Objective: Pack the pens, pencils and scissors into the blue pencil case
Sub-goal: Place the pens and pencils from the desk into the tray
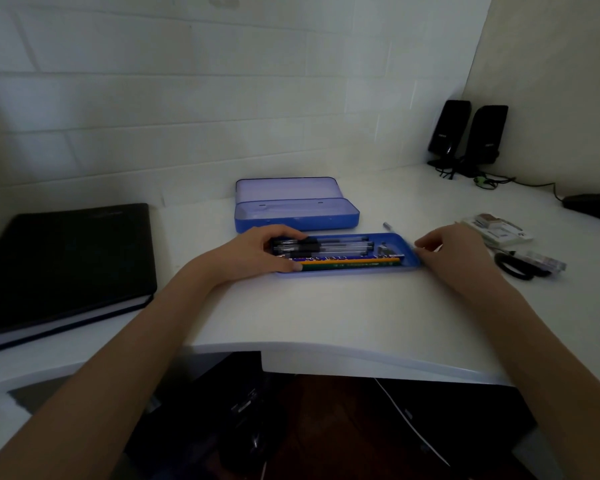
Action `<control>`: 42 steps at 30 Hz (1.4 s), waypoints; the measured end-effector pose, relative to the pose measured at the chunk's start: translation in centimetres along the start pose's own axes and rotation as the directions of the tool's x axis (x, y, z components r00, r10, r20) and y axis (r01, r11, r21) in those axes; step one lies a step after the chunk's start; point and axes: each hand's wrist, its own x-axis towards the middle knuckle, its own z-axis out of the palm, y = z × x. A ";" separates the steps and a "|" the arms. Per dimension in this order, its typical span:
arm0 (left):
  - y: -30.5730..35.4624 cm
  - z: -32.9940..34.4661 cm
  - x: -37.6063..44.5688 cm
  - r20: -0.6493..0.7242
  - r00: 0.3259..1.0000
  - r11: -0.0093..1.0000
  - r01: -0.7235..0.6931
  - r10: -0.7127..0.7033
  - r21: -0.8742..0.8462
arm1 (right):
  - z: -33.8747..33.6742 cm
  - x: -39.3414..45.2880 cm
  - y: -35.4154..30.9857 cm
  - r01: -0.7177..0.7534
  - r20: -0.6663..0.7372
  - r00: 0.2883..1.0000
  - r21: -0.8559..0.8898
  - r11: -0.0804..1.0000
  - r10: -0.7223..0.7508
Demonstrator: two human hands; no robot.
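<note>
A shallow blue tray (411,252) lies on the white desk (326,313) and holds several clear pens (340,245) and pencils (350,262). My left hand (257,251) grips the tray's left end, fingers over the pens and thumb on its front edge. My right hand (454,251) touches the tray's right end with its fingertips. Behind the tray stands the blue pencil case (297,216), lid open, nothing visible inside. One loose pen (388,226) lies between case and tray. The black-handled scissors (516,266) lie to the right of my right hand.
A black notebook (63,268) covers the desk's left side. White packets (496,230) sit behind the scissors. Two black speakers (468,136) and a black mouse (593,206) with cables occupy the far right corner. The desk's front edge (291,349) runs close below my forearms.
</note>
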 end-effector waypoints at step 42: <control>-0.1 0.1 0.5 -0.433 0.901 0.973 -0.072 -0.032 -0.221 | 1.7 -2.3 -4.3 0.548 0.136 0.816 0.132 0.826 -0.562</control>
